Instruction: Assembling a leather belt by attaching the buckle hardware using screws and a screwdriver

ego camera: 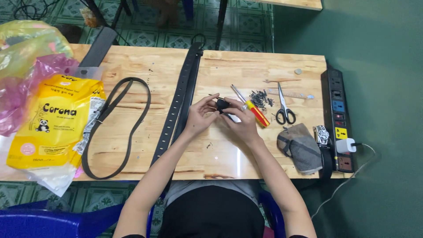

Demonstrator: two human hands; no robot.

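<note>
Both hands pinch a small black buckle piece above the worktop (211, 158).
Left hand (198, 115) and right hand (241, 123) close fingertips on the buckle piece (221, 105): light, rigid, best gripped by its edges; a belt (178, 103) lies just left.

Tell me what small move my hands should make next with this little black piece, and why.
Probably reach the right hand for the screwdriver: both hands pinch the small black part beside the belt, and the screws lie just beyond.
</note>
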